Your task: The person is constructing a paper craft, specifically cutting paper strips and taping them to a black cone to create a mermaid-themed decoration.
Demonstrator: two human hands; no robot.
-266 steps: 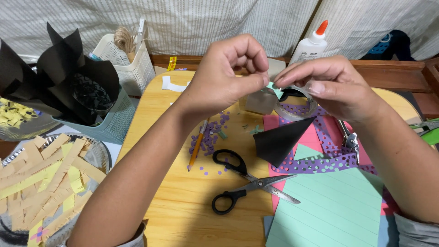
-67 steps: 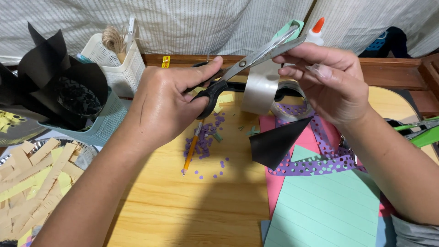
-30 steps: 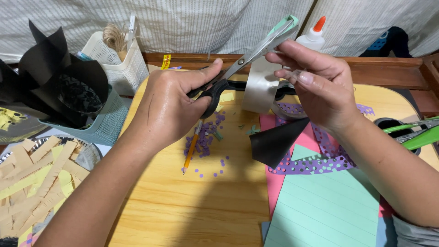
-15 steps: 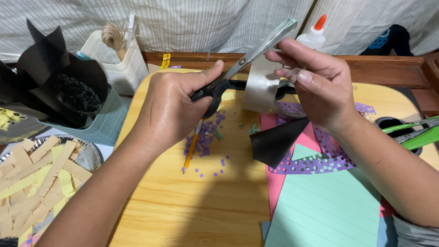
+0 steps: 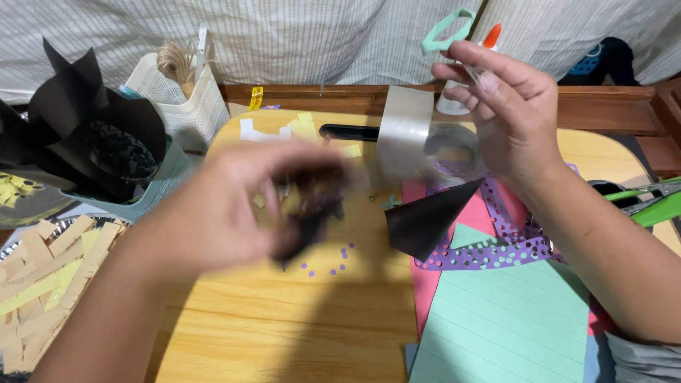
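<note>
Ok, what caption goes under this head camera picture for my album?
Right hand lifts a clear strip above the tape roll while the blurred left hand moves dark scissors over the wooden table.

A light wooden table (image 5: 284, 333) carries green lined paper (image 5: 511, 326), pink sheet (image 5: 425, 284), purple dots (image 5: 330, 262).

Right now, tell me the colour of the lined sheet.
Mint green lined sheet, clearest in the head view.

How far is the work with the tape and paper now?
Done: the purple strip is punched; dots lie on the table. In hand: the right hand holds the clear tape up; the blurred left hand grips what looks like scissors. Left: the black triangle lies loose, no tape visible on it.
</note>
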